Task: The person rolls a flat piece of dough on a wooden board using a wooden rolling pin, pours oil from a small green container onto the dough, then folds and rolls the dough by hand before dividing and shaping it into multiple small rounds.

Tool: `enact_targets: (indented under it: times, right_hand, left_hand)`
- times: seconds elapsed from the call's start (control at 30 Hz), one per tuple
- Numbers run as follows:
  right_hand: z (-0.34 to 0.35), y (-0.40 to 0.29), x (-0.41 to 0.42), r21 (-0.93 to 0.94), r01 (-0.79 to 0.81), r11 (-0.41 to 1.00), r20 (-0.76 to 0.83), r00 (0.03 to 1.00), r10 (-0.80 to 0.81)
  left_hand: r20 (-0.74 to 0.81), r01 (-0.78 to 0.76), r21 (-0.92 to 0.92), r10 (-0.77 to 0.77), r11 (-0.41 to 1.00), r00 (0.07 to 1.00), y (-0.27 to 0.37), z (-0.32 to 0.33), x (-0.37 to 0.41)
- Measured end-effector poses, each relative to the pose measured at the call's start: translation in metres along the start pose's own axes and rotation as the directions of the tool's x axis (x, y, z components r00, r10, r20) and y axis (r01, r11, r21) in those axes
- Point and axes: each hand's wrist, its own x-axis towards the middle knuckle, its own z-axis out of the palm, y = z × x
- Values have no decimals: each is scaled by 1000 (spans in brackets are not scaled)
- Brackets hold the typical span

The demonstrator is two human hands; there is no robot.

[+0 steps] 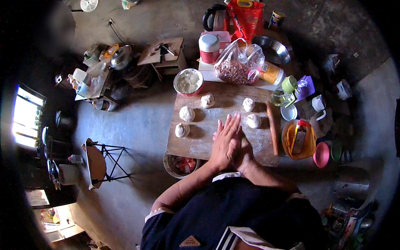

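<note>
Above the near half of a floured wooden board point(203, 142), my left hand point(225, 145) and my right hand point(244, 150) are pressed palm to palm, fingers pointing away from me. Whether anything lies between the palms is hidden. Several dough balls rest on the board: a filled-looking one point(182, 130) and a round one point(187, 113) at the left, one at the back point(207, 100), and two to the right of my fingertips point(253, 121) point(248, 104). A wooden rolling pin point(272, 128) lies along the right side. At the back left corner stands a bowl of flour point(188, 82).
Behind the board are a plastic bag of peanuts point(236, 71), a white-lidded jar point(209, 48) and a metal basin point(272, 50). On the right stand a white bowl point(288, 112) and a yellow basket point(307, 151). A bucket point(170, 170) sits below the near left edge.
</note>
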Motion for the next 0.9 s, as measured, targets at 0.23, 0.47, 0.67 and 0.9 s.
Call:
enact_targets:
  times: [0.23,0.47,0.67,0.9]
  right_hand:
    - [21,-43,-9,-34,-8,999,-244,970,-1]
    - [58,-49,-40,-829,276,487,159,950,-268]
    - [93,-60,-57,-756,360,547,298,933,-201]
    - [69,-43,-17,-766,151,625,54,984,-170]
  left_hand:
    - [-43,214,-819,-429,532,902,8,-17,18]
    - [-20,178,-731,-281,659,959,33,-2,11]
    - [-120,-96,-506,41,857,992,82,-32,4]
    - [-256,154,-746,-494,647,831,51,2,13]
